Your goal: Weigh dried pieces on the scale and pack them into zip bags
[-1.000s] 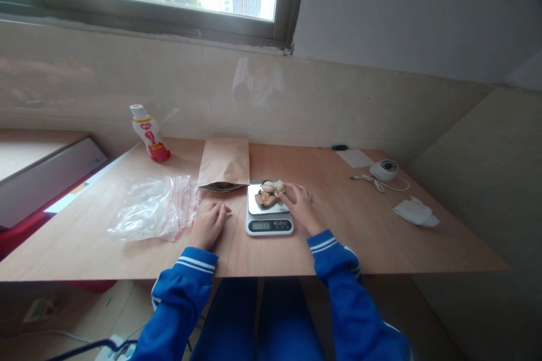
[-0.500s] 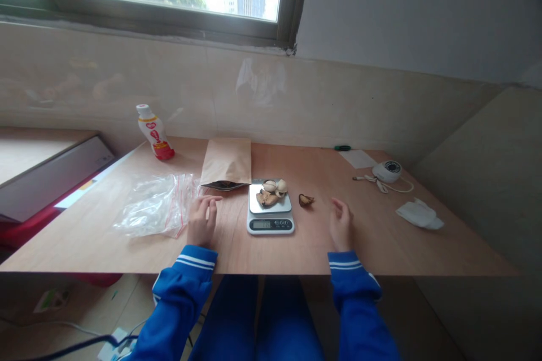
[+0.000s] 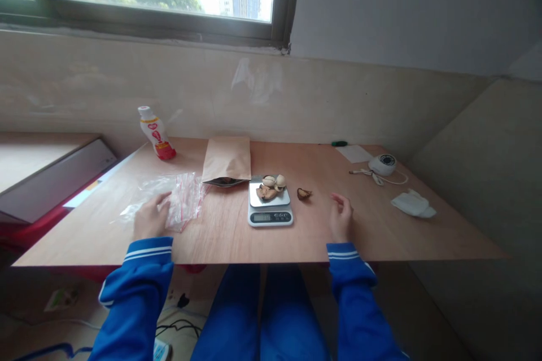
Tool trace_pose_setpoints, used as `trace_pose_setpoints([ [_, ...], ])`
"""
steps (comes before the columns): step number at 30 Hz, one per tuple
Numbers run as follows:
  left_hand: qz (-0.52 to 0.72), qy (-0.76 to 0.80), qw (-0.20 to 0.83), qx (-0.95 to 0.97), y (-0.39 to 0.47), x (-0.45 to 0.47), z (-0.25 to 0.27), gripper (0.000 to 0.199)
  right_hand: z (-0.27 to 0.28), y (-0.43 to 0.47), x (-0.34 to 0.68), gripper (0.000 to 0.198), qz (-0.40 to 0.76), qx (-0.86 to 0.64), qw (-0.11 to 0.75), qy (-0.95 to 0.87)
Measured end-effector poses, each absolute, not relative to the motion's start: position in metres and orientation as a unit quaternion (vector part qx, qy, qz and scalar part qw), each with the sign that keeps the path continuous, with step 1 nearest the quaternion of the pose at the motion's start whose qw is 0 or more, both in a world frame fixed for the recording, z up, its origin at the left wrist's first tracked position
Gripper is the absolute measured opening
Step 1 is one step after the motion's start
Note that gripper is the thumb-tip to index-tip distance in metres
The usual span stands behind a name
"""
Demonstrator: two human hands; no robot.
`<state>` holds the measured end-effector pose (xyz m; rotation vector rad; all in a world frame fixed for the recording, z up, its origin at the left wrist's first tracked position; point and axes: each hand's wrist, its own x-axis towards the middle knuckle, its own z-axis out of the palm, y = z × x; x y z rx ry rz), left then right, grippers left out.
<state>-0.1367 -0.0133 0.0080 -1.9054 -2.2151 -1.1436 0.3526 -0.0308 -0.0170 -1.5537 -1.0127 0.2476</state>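
My left hand (image 3: 150, 218) is over the near side of a clear plastic zip bag (image 3: 185, 203) with red strips. Its fingers are slightly bent and apart from the thumb, with no grip on the bag visible. A white digital kitchen scale (image 3: 271, 219) stands at the middle of the table, bearing brown shell-like pieces (image 3: 266, 192) and pale nuts (image 3: 280, 181). The digits on its display are too blurred to read. One dark brown shell piece (image 3: 304, 194) lies right of the scale. Farther right, my right hand (image 3: 341, 218) rests near the table's front, fingers loosely curved, holding nothing.
Behind the scale lies a brown paper pouch (image 3: 227, 159), its mouth towards me. A red-and-white bottle (image 3: 157, 134) stands at back left. On the right are a white camera-like device (image 3: 382, 164) with a cable, a crumpled white tissue (image 3: 412, 204), paper (image 3: 354, 153) and a green-handled tool (image 3: 339, 144).
My left hand has moved left, from beside the scale to over the plastic bag. My right hand has hardly moved. The things on the scale look the same.
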Motion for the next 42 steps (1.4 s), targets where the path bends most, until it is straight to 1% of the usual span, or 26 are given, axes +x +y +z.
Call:
trace_pose_setpoints([
  [1,-0.382,-0.707,0.017,-0.595,-0.017,-0.127,0.015,0.034,-0.007,-0.035,0.346,0.026,0.12,-0.667,0.603,-0.421],
  [4,-0.545,-0.669,0.13,-0.487,-0.034,-0.075,0.04,0.032,0.032,-0.052,0.304,0.024,0.199,-0.632,0.63,-0.406],
  [5,-0.573,-0.645,0.113,-0.492,-0.04,-0.053,0.048,0.033,0.046,-0.058,0.283,0.025,0.241,-0.598,0.623,-0.443],
  [7,-0.611,-0.603,0.085,-0.505,-0.052,-0.008,0.058,0.03,0.071,-0.066,0.241,0.027,0.333,-0.508,0.569,-0.555],
  [8,-0.611,-0.577,0.069,-0.537,-0.057,0.012,0.061,0.028,0.08,-0.068,0.221,0.028,0.367,-0.466,0.543,-0.594],
  [10,-0.605,-0.481,0.026,-0.634,-0.064,0.044,0.062,0.028,0.09,-0.069,0.19,0.03,0.398,-0.42,0.515,-0.632],
  [12,-0.598,-0.421,-0.033,-0.681,-0.068,0.061,0.06,0.031,0.09,-0.067,0.175,0.03,0.414,-0.399,0.519,-0.633],
  [15,-0.597,-0.399,-0.115,-0.686,-0.069,0.064,0.055,0.036,0.081,-0.063,0.175,0.028,0.427,-0.403,0.537,-0.606],
  [21,-0.533,-0.351,-0.246,-0.73,-0.058,0.051,0.062,0.039,0.077,-0.052,0.194,0.035,0.432,-0.421,0.534,-0.593],
  [23,-0.531,-0.355,-0.263,-0.723,-0.051,0.051,0.064,0.039,0.082,-0.047,0.198,0.037,0.421,-0.423,0.523,-0.609],
  [25,-0.547,-0.368,-0.235,-0.714,-0.041,0.053,0.059,0.037,0.088,-0.041,0.202,0.04,0.412,-0.418,0.494,-0.641],
  [29,-0.581,-0.422,-0.094,-0.69,-0.021,0.055,0.031,0.031,0.086,-0.025,0.212,0.046,0.412,-0.407,0.421,-0.698],
  [31,-0.584,-0.45,-0.034,-0.675,-0.015,0.054,0.016,0.022,0.078,-0.014,0.222,0.038,0.344,-0.439,0.42,-0.716],
  [33,-0.593,-0.478,0.02,-0.647,-0.012,0.05,0.005,0.018,0.065,-0.002,0.234,0.03,0.24,-0.487,0.427,-0.723],
  [35,-0.612,-0.499,0.065,-0.61,-0.011,0.047,0.001,0.016,0.051,0.01,0.246,0.031,0.164,-0.525,0.413,-0.726],
  [36,-0.623,-0.504,0.082,-0.593,-0.011,0.046,0.0,0.016,0.045,0.015,0.252,0.033,0.148,-0.537,0.397,-0.73],
  [38,-0.641,-0.507,0.093,-0.569,-0.011,0.044,0.002,0.016,0.035,0.024,0.26,0.037,0.144,-0.551,0.362,-0.738],
  [39,-0.646,-0.508,0.083,-0.564,-0.011,0.044,0.004,0.016,0.032,0.028,0.263,0.039,0.15,-0.555,0.348,-0.74],
  [42,-0.644,-0.523,0.016,-0.558,-0.013,0.045,0.009,0.012,0.029,0.033,0.264,0.037,0.161,-0.565,0.332,-0.738],
])
